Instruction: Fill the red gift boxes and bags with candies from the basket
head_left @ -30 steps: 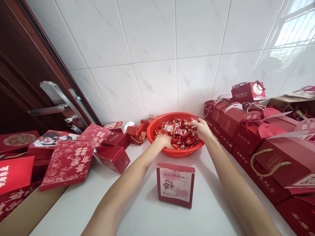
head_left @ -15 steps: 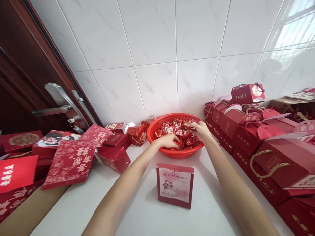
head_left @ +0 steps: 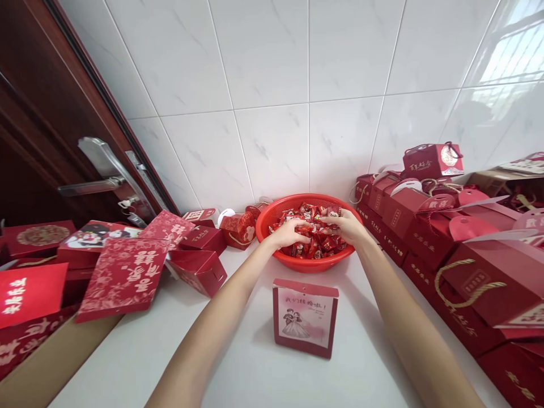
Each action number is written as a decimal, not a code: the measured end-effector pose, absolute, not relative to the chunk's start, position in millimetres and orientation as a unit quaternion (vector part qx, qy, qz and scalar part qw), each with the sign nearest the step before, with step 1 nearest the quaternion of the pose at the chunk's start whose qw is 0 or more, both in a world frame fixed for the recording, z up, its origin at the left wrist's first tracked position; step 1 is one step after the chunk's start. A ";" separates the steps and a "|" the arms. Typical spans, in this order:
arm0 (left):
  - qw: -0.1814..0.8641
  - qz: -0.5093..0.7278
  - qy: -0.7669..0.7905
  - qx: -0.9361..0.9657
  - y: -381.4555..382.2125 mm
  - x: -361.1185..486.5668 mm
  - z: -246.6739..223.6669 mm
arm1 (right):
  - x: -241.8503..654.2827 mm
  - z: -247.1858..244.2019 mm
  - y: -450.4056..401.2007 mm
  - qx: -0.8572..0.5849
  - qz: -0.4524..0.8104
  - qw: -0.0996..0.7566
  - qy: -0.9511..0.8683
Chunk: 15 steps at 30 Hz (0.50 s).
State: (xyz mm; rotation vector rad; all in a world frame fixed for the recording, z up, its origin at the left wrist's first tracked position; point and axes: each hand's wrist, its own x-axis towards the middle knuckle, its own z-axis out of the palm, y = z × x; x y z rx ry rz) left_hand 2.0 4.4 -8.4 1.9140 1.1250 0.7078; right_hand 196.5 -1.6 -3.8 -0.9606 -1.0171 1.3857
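A red plastic basket (head_left: 272, 259) with perforated sides holds a heap of red-wrapped candies (head_left: 312, 249). Over the basket's near left part, my left hand (head_left: 291, 233) is open, its fingers reaching among the candies. My right hand (head_left: 347, 226) comes in from the right side with fingers spread over the heap, touching the wrappers. Some fingertips are partly lost among the candies. In front of the basket, between my forearms, a dark red gift box (head_left: 305, 318) stands upright with a pink panel showing a drawn wedding couple.
Stacked red gift boxes with rope handles (head_left: 480, 277) line the right side. More red boxes and flaps (head_left: 127, 272) are piled at the left, beside a cardboard edge (head_left: 55, 362). Behind is a white tiled wall (head_left: 272, 147); a brown door with a metal handle (head_left: 93, 186) stands at left.
My left hand has lifted slightly and moved inward, its fingers straighter. My right hand has shifted a little lower over the candies, fingers more spread. The view has shifted slightly.
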 end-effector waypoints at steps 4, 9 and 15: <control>0.360 0.254 0.456 0.773 6.3 3.3 -5.2 | 196.3 -2.5 -1.9 -0.406 0.572 0.574 -0.422; 0.284 0.139 0.402 0.859 13.2 17.3 1.4 | 198.0 -2.3 1.3 -0.399 0.527 0.662 -0.352; 0.219 -0.014 0.307 0.926 17.8 56.0 -2.2 | 200.3 -3.5 5.7 -0.400 0.508 0.683 -0.339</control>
